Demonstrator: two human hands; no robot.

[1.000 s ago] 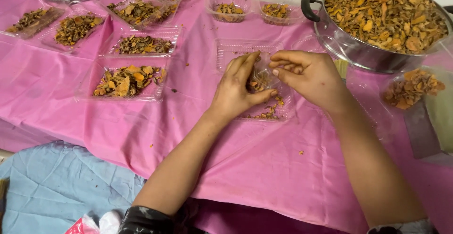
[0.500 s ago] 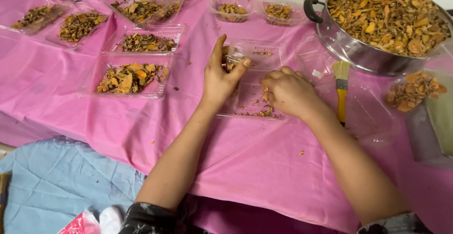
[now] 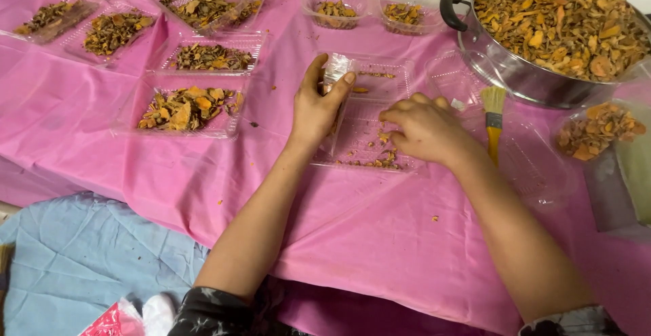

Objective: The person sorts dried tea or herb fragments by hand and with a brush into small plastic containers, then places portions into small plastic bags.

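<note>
My left hand (image 3: 317, 109) grips a small clear plastic bag (image 3: 334, 69) with orange dried pieces in it, held upright over the left part of an open clear hinged tray (image 3: 366, 147). My right hand (image 3: 424, 130) rests curled inside that tray, fingertips down among a few scattered orange-brown dried pieces (image 3: 384, 154). Whether the fingers pinch any piece is hidden. The tray lies on a pink tablecloth (image 3: 380, 234).
A steel pot (image 3: 522, 75) heaped with dried orange slices stands at the back right. A yellow-handled brush (image 3: 493, 124) lies on empty clear trays right of my hand. Several filled clear trays (image 3: 184, 107) sit to the left. Two small tubs (image 3: 332, 0) stand behind. A blue cloth (image 3: 88, 261) covers the lower left.
My hands parted from working together over the tray. The left lifted the small bag up and back; the right dropped into the tray and now sits slightly further right.
</note>
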